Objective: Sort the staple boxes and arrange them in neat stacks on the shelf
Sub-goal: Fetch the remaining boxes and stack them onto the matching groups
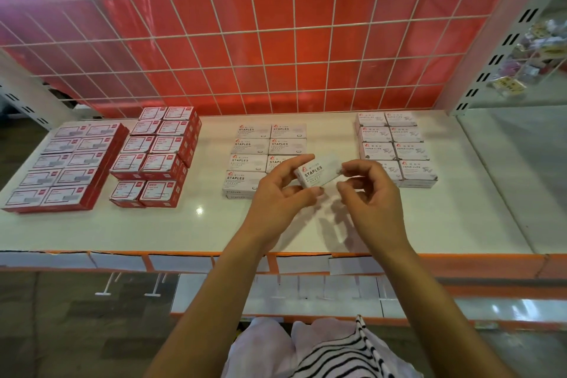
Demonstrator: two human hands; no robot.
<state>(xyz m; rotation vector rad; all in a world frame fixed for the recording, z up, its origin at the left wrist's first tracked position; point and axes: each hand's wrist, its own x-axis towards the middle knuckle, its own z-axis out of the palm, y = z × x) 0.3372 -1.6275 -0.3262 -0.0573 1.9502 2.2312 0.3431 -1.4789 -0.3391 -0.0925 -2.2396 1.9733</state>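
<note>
A person holds a single white staple box [317, 173] in the air between both hands, above a glossy white shelf [214, 224]. The left hand [280, 196] pinches the box's left end, fingers over the top edge and thumb beneath. The right hand [372, 193] pinches the opposite end with curled fingertips and thumb. The box is a small, flat cardboard rectangle with a matte printed lid reading "STAPLES", tilted at a slant.

This looks like the placing step: one box is picked out and checked, not yet set down. Just beyond the left hand lies a block of matching white staple boxes [254, 146], two columns wide with square edges flush. The block's nearest right corner is hidden behind the left hand, so whether a gap waits there cannot be told. The next move probably calls for levelling the box, turning its label to match the others, and lowering it squarely onto that block.

Just beyond the right hand sits a similar block of pale paper clip boxes [405, 147]. Well off to the left of the left hand are two groups of red boxes [156, 150]. Behind everything stands a white wire grid [276, 40] over a red backing.
</note>
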